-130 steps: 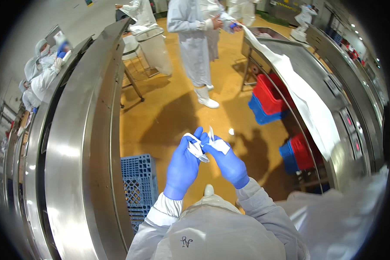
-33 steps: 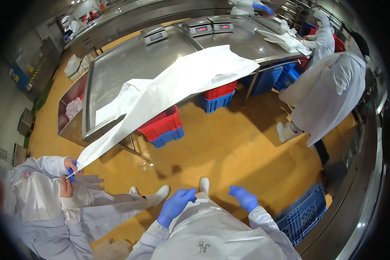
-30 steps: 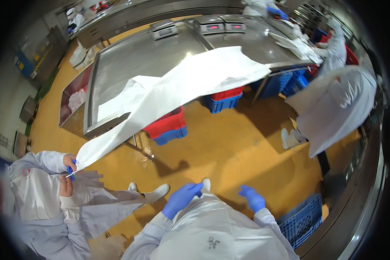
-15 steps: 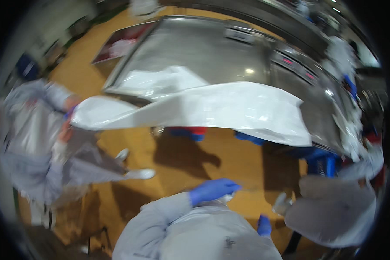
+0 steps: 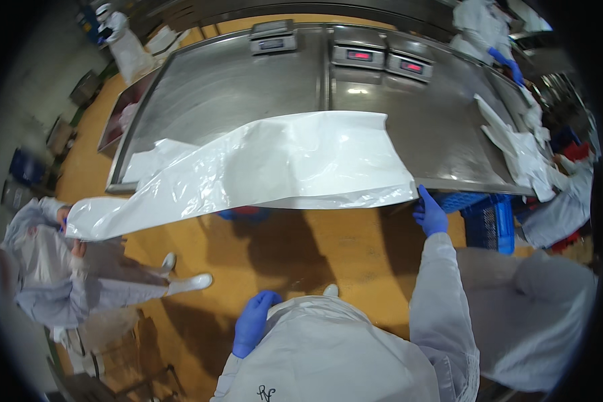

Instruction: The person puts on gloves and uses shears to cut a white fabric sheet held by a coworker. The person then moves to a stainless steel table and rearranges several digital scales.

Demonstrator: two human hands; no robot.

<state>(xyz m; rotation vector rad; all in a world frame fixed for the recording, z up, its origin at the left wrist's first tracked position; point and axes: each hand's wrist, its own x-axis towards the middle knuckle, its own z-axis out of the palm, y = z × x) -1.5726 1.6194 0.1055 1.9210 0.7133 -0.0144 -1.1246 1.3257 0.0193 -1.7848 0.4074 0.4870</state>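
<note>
A long, glossy white plastic sheet (image 5: 295, 157) lies over the near part of the steel table and hangs past its front edge. Its left end reaches a co-worker's hands (image 5: 77, 244), which hold it. My right hand (image 5: 431, 216), in a blue glove, is stretched out beside the sheet's near right corner. Its index finger points up along that corner; the fingers are apart, and no clear grip shows. In front of my white apron (image 5: 335, 355), my left hand (image 5: 251, 326), also gloved in blue, is held low with fingers loosely bent and nothing seen in it.
On the steel table (image 5: 248, 87) stand several scales (image 5: 359, 57) at the back. Another white sheet (image 5: 516, 144) lies at its right end. Below are blue crates (image 5: 486, 224). A co-worker (image 5: 536, 308) is close on my right; a red-lined bin (image 5: 117, 117) stands far left.
My right hand has come up from low at my side to the sheet's right corner. My left hand has drawn back leftward to my apron. The view has turned, and the sheet lies flatter.
</note>
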